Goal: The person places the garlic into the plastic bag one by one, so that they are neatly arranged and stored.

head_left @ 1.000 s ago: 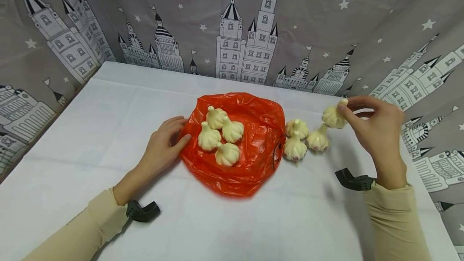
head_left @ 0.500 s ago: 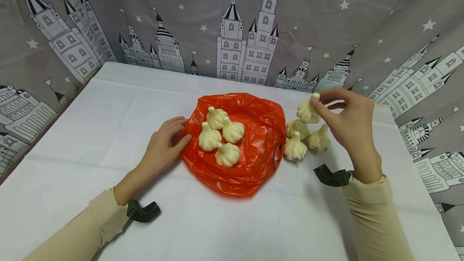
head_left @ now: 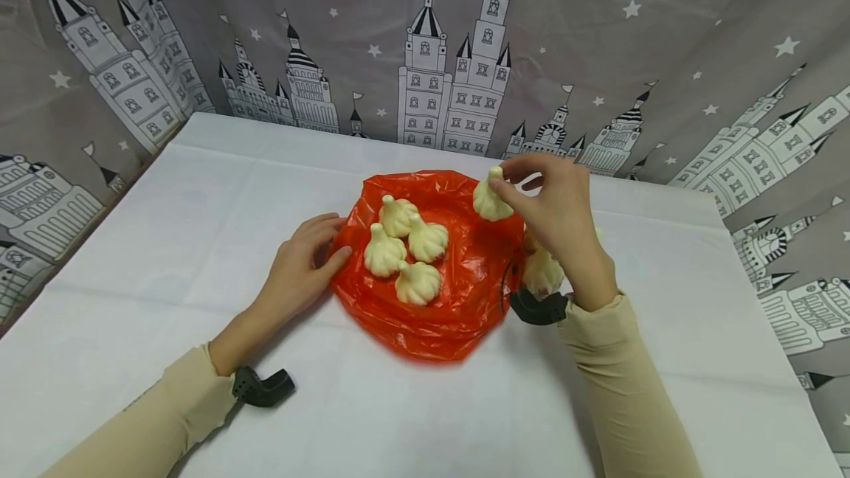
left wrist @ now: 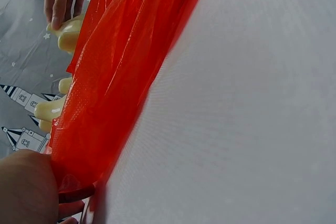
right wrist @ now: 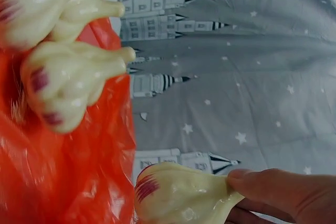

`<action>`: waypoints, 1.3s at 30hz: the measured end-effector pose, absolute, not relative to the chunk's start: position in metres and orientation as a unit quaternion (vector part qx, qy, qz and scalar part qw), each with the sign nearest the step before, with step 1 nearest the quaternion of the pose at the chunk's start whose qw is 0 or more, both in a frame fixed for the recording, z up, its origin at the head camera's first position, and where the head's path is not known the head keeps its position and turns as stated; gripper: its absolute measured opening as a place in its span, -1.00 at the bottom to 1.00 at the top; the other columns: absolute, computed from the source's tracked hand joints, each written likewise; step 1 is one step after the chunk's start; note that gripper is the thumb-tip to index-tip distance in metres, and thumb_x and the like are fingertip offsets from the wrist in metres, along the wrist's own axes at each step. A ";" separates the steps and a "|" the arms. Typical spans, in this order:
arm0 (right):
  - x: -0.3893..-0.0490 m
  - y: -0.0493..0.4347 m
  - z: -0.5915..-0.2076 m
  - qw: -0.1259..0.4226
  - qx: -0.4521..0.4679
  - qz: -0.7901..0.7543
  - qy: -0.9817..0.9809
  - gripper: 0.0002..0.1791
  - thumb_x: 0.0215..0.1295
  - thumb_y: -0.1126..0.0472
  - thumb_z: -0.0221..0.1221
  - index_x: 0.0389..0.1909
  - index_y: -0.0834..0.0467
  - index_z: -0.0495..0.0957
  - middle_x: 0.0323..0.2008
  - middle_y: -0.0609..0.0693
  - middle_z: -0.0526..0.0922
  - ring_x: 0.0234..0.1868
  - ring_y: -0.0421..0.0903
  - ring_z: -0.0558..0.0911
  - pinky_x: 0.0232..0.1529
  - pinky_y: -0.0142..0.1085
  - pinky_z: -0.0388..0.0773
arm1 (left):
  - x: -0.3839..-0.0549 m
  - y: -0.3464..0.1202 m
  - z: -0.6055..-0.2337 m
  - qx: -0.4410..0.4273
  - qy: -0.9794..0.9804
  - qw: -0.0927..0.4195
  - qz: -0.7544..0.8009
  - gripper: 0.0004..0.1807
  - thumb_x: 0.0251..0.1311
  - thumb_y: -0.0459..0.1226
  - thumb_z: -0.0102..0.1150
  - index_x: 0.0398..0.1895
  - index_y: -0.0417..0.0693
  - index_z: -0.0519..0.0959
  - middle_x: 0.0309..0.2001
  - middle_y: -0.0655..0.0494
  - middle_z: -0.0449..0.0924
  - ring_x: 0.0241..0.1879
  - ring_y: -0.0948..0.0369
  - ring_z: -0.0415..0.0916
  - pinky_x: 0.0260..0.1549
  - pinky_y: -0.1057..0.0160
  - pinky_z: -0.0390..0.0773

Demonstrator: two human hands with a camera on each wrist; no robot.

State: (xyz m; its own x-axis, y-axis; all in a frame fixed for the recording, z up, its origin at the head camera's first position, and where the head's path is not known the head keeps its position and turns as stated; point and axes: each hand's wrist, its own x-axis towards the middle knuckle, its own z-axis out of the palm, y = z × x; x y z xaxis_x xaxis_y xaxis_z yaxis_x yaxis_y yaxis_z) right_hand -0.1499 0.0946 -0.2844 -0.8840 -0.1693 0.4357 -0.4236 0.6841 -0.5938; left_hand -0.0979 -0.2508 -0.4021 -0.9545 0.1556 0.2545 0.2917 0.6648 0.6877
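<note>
The right hand (head_left: 554, 201) pinches a garlic bulb (head_left: 491, 198) by its stem, thumb on the near side and fingers behind, the grip closed just enough to keep it. The bulb hangs stem up above the far right part of a red bag (head_left: 468, 301), clear of the table. In the right wrist view it shows a purple patch on its rounded end.

The left hand (head_left: 302, 257) is at the bag's left rim, fingers partly bent, and holds the plastic lightly between thumb and fingers.

The bag sits with its mouth spread wide, and four more bulbs (head_left: 384, 251) lie in its left half, close together; the nearest one leans to the left. Dark marks show on the plastic near its right edge. Just outside that edge, on the white cloth (head_left: 425, 419), are further bulbs (head_left: 543, 271); the right hand and wrist cover part of them, so I cannot be sure how many there are.

Both sleeves (head_left: 631, 389) are beige, and a black mount (head_left: 265, 387) juts from each wrist. Behind the table hangs a grey backdrop (head_left: 564, 6) printed with white castles and stars.
</note>
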 end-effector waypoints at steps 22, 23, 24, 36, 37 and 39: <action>-0.169 0.046 -0.305 0.124 0.207 0.394 -0.887 -0.83 0.28 0.23 0.47 -0.17 0.21 0.80 -0.25 0.07 0.84 -0.20 0.00 0.75 -0.15 -0.08 0.76 | -0.097 -0.251 -0.400 -0.117 -0.909 0.076 -0.392 -0.81 0.41 -0.32 0.26 -0.03 -0.25 0.70 0.38 -0.20 0.56 0.50 -0.11 0.33 0.48 -0.30 0.31; -0.169 0.045 -0.307 0.120 0.207 0.393 -0.888 -0.83 0.28 0.23 0.47 -0.17 0.21 0.79 -0.24 0.08 0.84 -0.19 0.00 0.74 -0.15 -0.08 0.75 | -0.097 -0.251 -0.400 -0.117 -0.909 0.076 -0.392 -0.81 0.41 -0.32 0.26 -0.04 -0.25 0.70 0.38 -0.20 0.56 0.50 -0.11 0.33 0.47 -0.31 0.31; -0.170 0.044 -0.308 0.116 0.207 0.390 -0.889 -0.83 0.29 0.22 0.47 -0.17 0.21 0.79 -0.24 0.08 0.84 -0.19 0.00 0.74 -0.14 -0.07 0.75 | -0.098 -0.251 -0.400 -0.117 -0.910 0.076 -0.391 -0.81 0.41 -0.32 0.25 -0.04 -0.25 0.70 0.38 -0.20 0.55 0.50 -0.11 0.33 0.47 -0.31 0.31; -0.173 0.038 -0.321 0.096 0.208 0.367 -0.901 -0.80 0.33 0.20 0.44 -0.14 0.23 0.78 -0.19 0.10 0.83 -0.20 0.04 0.73 -0.13 -0.07 0.74 | -0.098 -0.251 -0.401 -0.115 -0.910 0.074 -0.392 -0.81 0.41 -0.32 0.25 -0.04 -0.24 0.70 0.39 -0.19 0.54 0.51 -0.11 0.32 0.47 -0.33 0.30; -0.173 0.038 -0.322 0.094 0.207 0.365 -0.903 -0.80 0.33 0.19 0.44 -0.14 0.23 0.78 -0.19 0.10 0.83 -0.20 0.04 0.72 -0.13 -0.09 0.73 | -0.098 -0.251 -0.401 -0.115 -0.910 0.075 -0.392 -0.81 0.41 -0.32 0.25 -0.04 -0.24 0.70 0.39 -0.19 0.54 0.50 -0.12 0.32 0.47 -0.34 0.30; -0.173 0.036 -0.324 0.088 0.204 0.361 -0.906 -0.80 0.33 0.18 0.44 -0.13 0.21 0.79 -0.18 0.08 0.83 -0.18 0.03 0.72 -0.12 -0.12 0.71 | -0.098 -0.252 -0.401 -0.117 -0.909 0.077 -0.392 -0.82 0.40 -0.32 0.25 -0.05 -0.24 0.70 0.39 -0.19 0.54 0.50 -0.12 0.33 0.46 -0.34 0.31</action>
